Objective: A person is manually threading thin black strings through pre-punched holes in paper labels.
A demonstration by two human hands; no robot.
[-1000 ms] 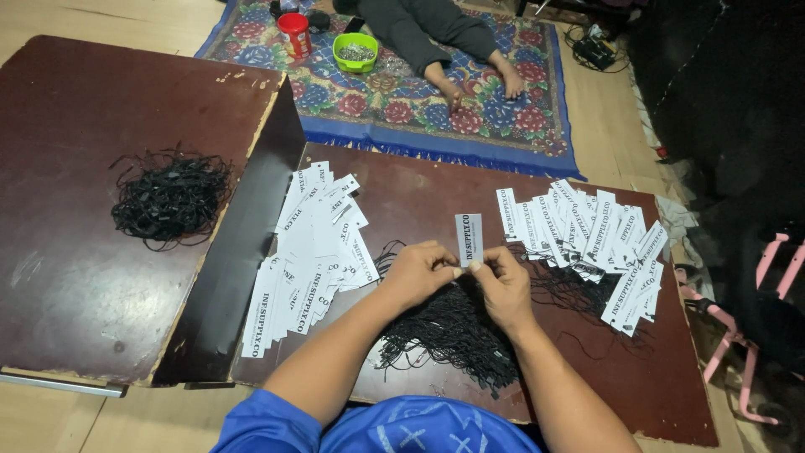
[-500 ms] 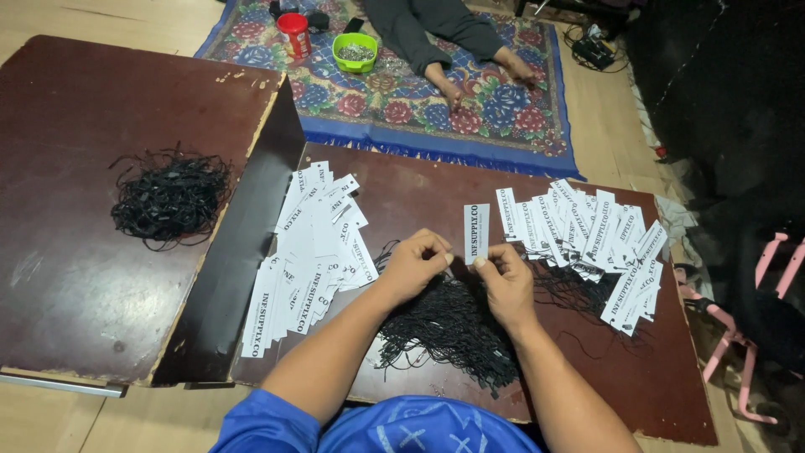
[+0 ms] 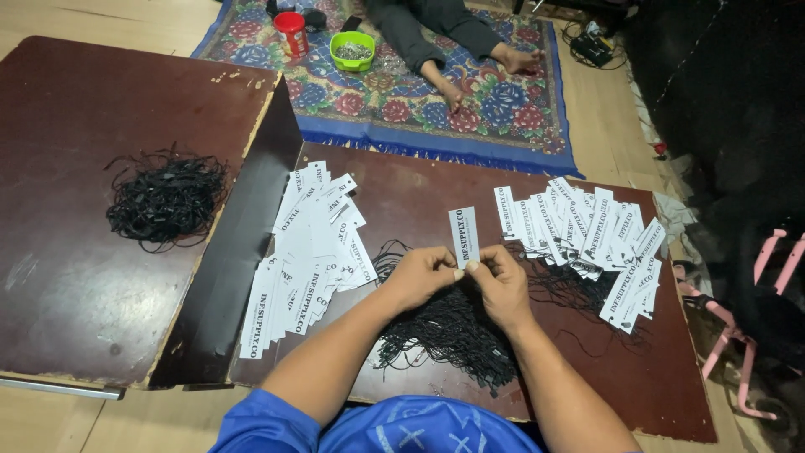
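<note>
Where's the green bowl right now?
Head view, top centre: the green bowl sits on the patterned rug, just right of the red cup.

Two dark brown wooden boards (image 3: 75,277) lie on a pale wooden floor (image 3: 101,21); a floral patterned rug with a blue fringe (image 3: 503,109) lies beyond them.

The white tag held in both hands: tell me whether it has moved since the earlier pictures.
Yes, slightly. The white tag has drifted left, away from the right-hand tag pile, and remains pinched by both hands.
</note>
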